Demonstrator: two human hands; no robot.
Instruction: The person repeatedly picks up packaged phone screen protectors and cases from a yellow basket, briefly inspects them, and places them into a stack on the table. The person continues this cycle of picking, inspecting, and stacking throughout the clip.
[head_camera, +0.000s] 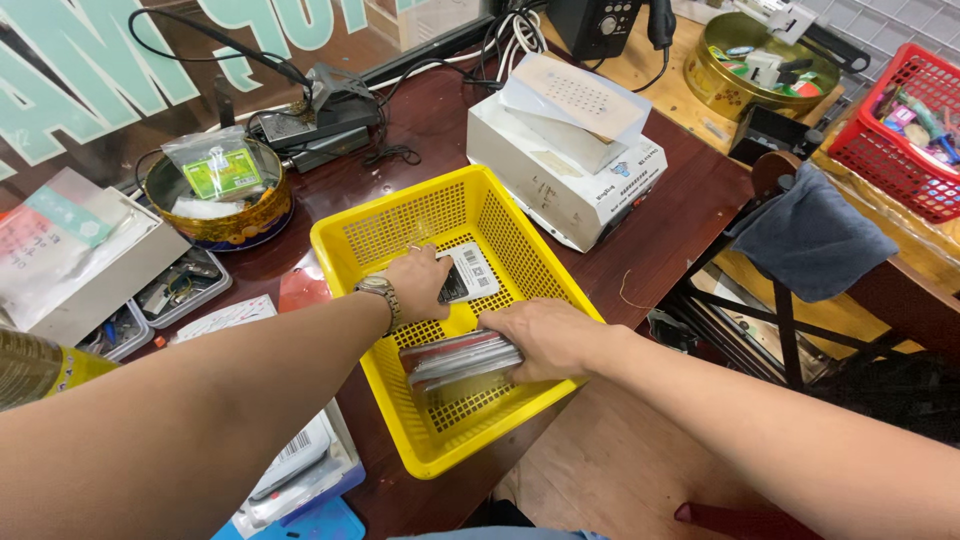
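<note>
The right hand (545, 338) clamps a loose stack of phones (462, 358) in the yellow basket (560, 282); they could slide apart. The left hand (418, 285), curled on another phone (466, 275) beyond, may knock them.

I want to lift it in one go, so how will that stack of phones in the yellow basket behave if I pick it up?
The stack of phones looks stiff, flat and smooth-sided, so the slabs would probably slide apart unless squeezed. It is likely heavy for its size. The right hand grips only one end, so the far end may sag or fan out.
</note>
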